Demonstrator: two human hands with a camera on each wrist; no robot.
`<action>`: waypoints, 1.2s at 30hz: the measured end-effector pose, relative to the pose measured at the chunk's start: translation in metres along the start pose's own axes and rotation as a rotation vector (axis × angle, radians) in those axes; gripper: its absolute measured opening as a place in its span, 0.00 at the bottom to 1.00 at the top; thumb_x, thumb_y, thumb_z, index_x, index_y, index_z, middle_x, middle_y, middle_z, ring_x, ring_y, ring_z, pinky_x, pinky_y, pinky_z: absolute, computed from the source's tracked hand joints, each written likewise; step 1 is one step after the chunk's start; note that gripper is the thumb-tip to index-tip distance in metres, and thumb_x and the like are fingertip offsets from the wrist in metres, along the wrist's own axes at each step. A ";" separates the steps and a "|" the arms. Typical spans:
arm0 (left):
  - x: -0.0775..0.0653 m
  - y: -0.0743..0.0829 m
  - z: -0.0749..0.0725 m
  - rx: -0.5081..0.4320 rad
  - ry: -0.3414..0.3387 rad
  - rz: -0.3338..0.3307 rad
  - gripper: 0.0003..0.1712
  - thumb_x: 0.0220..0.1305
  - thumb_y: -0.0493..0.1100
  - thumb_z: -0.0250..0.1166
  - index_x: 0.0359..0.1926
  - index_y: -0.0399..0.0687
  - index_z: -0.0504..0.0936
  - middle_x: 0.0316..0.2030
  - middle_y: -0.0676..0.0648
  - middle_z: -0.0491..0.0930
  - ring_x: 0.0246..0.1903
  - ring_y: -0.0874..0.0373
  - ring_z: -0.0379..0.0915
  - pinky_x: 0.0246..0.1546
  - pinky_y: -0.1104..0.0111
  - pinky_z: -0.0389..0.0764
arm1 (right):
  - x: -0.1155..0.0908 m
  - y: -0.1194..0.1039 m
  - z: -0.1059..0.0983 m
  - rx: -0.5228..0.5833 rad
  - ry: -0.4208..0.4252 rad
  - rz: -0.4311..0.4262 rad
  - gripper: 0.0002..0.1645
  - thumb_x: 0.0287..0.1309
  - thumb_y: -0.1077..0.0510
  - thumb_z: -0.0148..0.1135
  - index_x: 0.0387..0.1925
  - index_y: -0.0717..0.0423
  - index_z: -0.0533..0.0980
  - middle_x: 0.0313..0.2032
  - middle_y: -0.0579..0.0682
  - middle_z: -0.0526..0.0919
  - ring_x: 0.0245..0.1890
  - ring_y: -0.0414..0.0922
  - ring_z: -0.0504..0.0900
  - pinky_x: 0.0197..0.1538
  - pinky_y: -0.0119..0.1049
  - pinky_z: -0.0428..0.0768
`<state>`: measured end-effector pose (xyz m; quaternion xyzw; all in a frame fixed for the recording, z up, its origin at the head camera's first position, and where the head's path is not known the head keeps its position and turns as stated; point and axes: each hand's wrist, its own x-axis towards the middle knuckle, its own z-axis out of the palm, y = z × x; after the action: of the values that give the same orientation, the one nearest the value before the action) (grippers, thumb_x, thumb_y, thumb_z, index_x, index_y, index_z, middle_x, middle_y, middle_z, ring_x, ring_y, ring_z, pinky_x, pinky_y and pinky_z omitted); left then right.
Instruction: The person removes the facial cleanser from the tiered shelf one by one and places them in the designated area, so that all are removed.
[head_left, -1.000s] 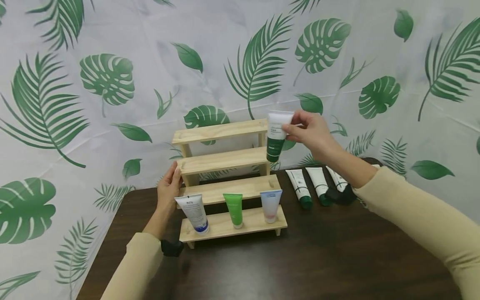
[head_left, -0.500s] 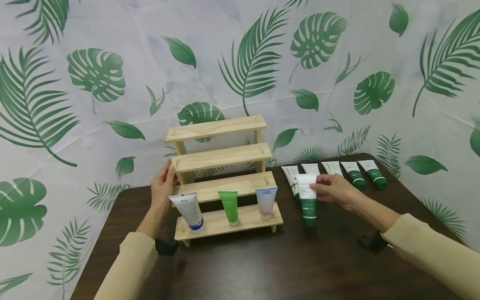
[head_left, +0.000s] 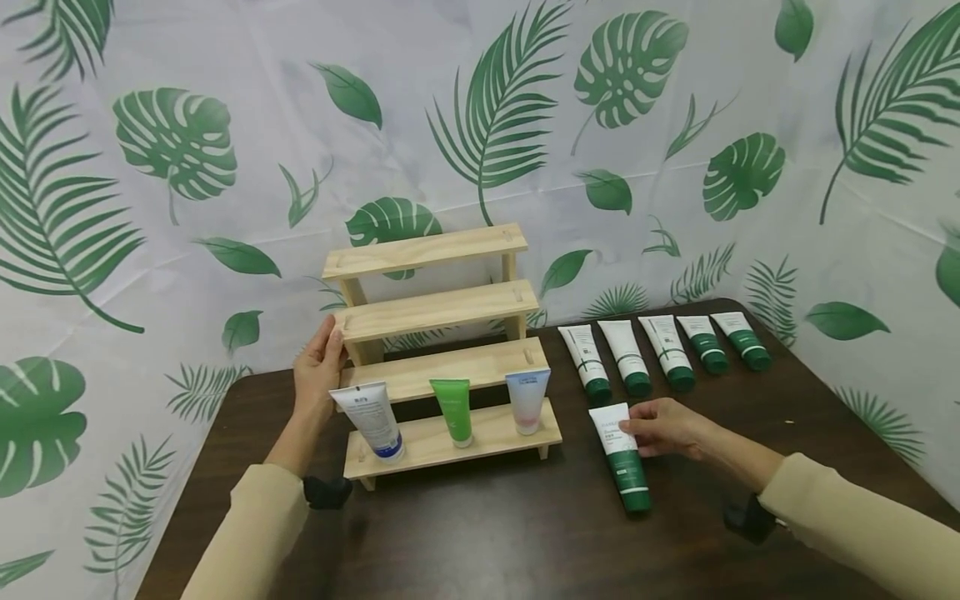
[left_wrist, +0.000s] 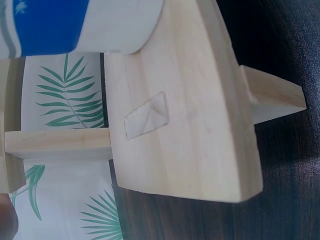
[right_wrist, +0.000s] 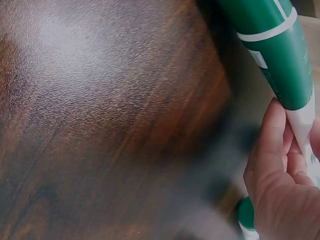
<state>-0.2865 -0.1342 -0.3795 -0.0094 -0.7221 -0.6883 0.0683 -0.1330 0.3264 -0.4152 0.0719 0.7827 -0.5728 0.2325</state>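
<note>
My right hand [head_left: 670, 429] pinches a white and green squeeze tube [head_left: 621, 458] near its flat white end, cap toward me, low over the dark table right of the stand. In the right wrist view the tube's green part [right_wrist: 280, 60] points away from the fingers. My left hand [head_left: 321, 367] holds the left side of a wooden four-step stand [head_left: 442, 364]; in the left wrist view only a bit of a finger [left_wrist: 7, 220] shows at the edge. On the lowest step a white and blue tube [head_left: 371, 421], a green tube [head_left: 453, 411] and a pale blue and pink tube [head_left: 527, 402] stand on their caps.
Several white and green tubes [head_left: 630, 357] lie in a row at the back right of the dark table [head_left: 480, 533], caps toward me. Behind the table hangs a white cloth [head_left: 420, 158] with green leaf prints. The stand's three upper steps bear nothing.
My right hand has carried the white and green tube from beside the stand's upper steps down and to the right, low over the table. My left hand stays on the stand; the head view shifts slightly.
</note>
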 end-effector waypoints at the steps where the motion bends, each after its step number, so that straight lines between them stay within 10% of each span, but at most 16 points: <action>1: 0.000 0.000 0.000 0.000 -0.006 0.001 0.30 0.71 0.49 0.50 0.71 0.50 0.58 0.69 0.47 0.59 0.65 0.52 0.61 0.62 0.69 0.68 | 0.001 0.001 0.001 0.000 0.000 0.008 0.15 0.62 0.55 0.60 0.39 0.66 0.74 0.30 0.48 0.73 0.31 0.40 0.76 0.37 0.34 0.86; 36: 0.003 0.000 -0.001 -0.021 -0.011 -0.008 0.30 0.71 0.47 0.50 0.70 0.48 0.58 0.70 0.49 0.57 0.66 0.55 0.59 0.62 0.71 0.67 | 0.009 0.008 0.009 -0.108 0.123 0.036 0.22 0.58 0.60 0.62 0.46 0.74 0.68 0.30 0.52 0.78 0.25 0.41 0.79 0.30 0.37 0.86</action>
<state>-0.2897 -0.1351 -0.3794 -0.0109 -0.7154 -0.6959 0.0613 -0.1355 0.3198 -0.4284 0.1083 0.8238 -0.5200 0.1980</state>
